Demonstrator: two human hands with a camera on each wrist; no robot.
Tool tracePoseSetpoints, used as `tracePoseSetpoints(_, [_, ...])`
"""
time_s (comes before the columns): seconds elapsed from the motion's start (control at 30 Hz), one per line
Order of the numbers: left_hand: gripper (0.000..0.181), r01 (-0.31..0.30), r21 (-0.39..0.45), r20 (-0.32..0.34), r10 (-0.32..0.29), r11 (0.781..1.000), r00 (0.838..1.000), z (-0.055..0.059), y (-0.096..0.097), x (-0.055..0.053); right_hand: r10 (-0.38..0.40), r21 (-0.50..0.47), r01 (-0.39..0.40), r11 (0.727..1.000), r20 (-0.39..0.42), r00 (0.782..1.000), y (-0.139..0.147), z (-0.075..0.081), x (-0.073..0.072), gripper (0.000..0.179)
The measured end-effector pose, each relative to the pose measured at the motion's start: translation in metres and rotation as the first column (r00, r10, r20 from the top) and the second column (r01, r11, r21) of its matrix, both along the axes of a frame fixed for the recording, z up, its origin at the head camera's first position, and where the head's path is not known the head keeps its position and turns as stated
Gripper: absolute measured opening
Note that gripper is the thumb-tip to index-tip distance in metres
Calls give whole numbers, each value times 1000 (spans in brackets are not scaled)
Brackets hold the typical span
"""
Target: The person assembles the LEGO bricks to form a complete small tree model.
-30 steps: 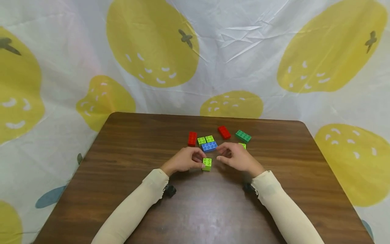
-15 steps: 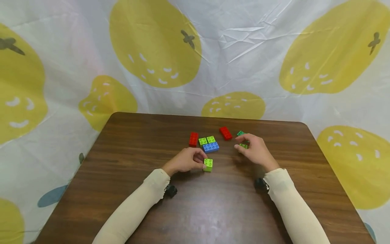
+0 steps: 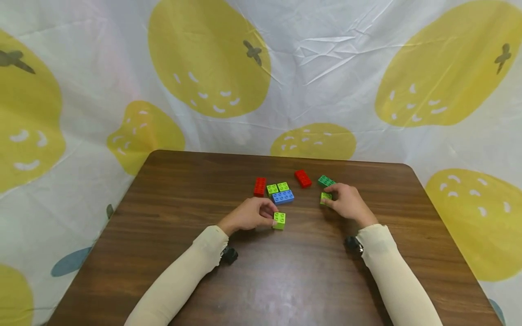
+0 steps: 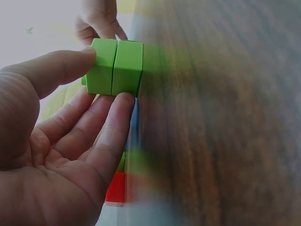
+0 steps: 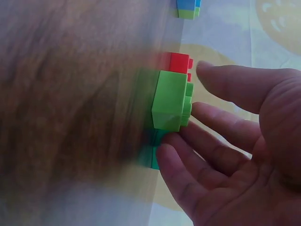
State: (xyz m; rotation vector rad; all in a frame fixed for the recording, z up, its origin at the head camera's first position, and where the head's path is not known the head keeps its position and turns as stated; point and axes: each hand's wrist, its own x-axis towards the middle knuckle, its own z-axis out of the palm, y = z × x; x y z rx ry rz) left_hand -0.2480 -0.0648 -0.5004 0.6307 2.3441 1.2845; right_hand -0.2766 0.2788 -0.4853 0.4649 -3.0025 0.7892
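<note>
In the head view, my left hand (image 3: 250, 214) pinches a stack of two lime green toy building bricks (image 3: 279, 220) between thumb and fingertips. The left wrist view shows the seam between the two stacked bricks (image 4: 114, 67). My right hand (image 3: 348, 203) reaches around a single lime green brick (image 3: 325, 198) on the table. In the right wrist view, the thumb (image 5: 225, 82) stands apart from that brick (image 5: 169, 101), and the other fingers lie loosely bent close beside it. A green brick (image 3: 326, 180) lies just beyond the right hand, partly covered by it.
A blue brick (image 3: 282, 197) lies in front of two lime green bricks (image 3: 277, 188). One red brick (image 3: 259, 186) lies to their left, another red brick (image 3: 303, 178) behind to the right. A patterned cloth (image 3: 228, 131) hangs behind the brown table (image 3: 261, 280).
My right hand has moved right, away from beside the blue brick, and come down around the single lime green brick. The left hand keeps its hold on the stack, almost still.
</note>
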Motion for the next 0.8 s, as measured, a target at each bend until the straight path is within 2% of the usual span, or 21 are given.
tracePoseSetpoints(0.17, [29,0,-6,4,0,1000,1000,0,0,0,-2,31,0,1000,50,999,0,-1,-1,43])
tracePoseSetpoints(0.4, [29,7,4,6,-7,1000,1000,0,0,0,-4,30,1,1000,73,997,1,-1,0,41])
tracePoseSetpoints(0.6, [30,10,3,15,-10,1000,1000,-1,-1,-1,0,6,0,1000,60,998,1,-2,-2,39])
tracePoseSetpoints(0.8, [30,13,15,15,-14,1000,1000,-2,-1,-2,18,-15,-18,1000,7,1000,-9,4,0,39])
